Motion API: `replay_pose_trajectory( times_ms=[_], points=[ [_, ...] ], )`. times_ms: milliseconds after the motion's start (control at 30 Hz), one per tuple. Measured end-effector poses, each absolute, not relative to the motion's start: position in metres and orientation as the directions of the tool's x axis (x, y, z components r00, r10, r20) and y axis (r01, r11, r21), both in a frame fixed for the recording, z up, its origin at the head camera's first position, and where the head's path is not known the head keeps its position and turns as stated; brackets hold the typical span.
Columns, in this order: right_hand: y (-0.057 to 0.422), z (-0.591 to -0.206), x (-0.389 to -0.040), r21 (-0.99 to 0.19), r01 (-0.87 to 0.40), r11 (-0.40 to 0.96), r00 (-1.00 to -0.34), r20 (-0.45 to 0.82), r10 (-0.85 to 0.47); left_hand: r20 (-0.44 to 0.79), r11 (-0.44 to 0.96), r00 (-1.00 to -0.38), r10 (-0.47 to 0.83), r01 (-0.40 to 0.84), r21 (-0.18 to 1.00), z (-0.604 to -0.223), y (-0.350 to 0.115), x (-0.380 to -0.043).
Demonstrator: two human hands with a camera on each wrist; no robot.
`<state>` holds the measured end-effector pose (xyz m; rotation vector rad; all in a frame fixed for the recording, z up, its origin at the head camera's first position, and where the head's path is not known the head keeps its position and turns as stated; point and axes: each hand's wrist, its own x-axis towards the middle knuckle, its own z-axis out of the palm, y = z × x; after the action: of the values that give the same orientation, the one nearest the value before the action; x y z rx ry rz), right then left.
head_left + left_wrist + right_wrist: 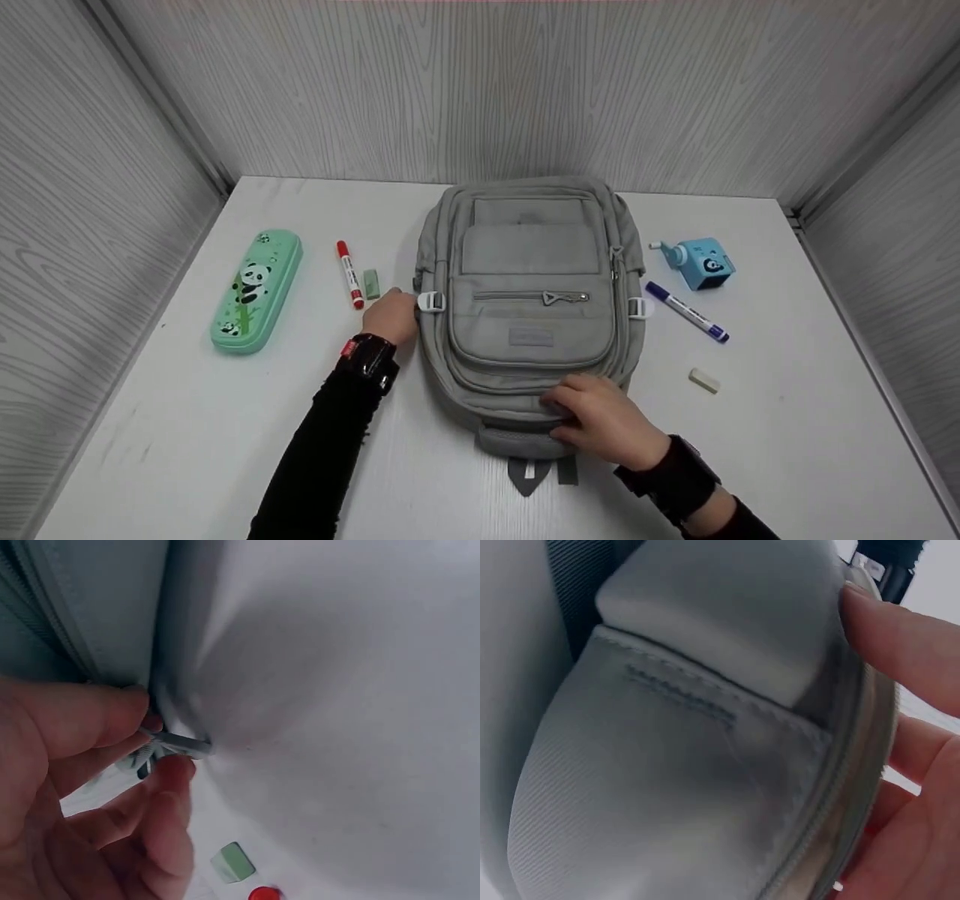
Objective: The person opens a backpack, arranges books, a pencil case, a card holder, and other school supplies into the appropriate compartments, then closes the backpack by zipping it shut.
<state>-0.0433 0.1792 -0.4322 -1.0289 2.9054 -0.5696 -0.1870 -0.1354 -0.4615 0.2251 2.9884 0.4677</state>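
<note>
A grey backpack (531,255) lies front side up on the white table, with a white side buckle (432,302) at its left edge. Beside that buckle is my left hand (391,316). In the left wrist view, its thumb and fingers pinch a narrow grey strap (184,742) at the bag's side. My right hand (606,421) grips the near right edge of the backpack. The right wrist view shows a thumb on one face of the zippered edge (832,787) and fingers curled behind it.
Left of the bag lie a green panda pencil case (256,292), a red marker (350,274) and a green eraser (371,284). To its right are a blue crank pencil sharpener (703,262), a blue marker (686,311) and a pale eraser (704,380). Wood-grain panels enclose the table.
</note>
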Motion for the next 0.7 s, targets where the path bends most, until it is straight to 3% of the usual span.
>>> replay_pose_trajectory(
  times_ms=[300, 700],
  points=[
    [0.165, -0.444, -0.047, -0.325, -0.589, 0.74, -0.798, 0.093, -0.595, 0.02, 0.91, -0.988, 0.15, 0.146, 0.387, -0.459, -0.138, -0.176],
    [0.16, -0.455, -0.053, -0.26, -0.562, 0.785, -0.821, 0.063, -0.567, 0.089, 0.91, -0.983, 0.162, 0.183, 0.372, -0.46, -0.141, -0.138]
  ],
)
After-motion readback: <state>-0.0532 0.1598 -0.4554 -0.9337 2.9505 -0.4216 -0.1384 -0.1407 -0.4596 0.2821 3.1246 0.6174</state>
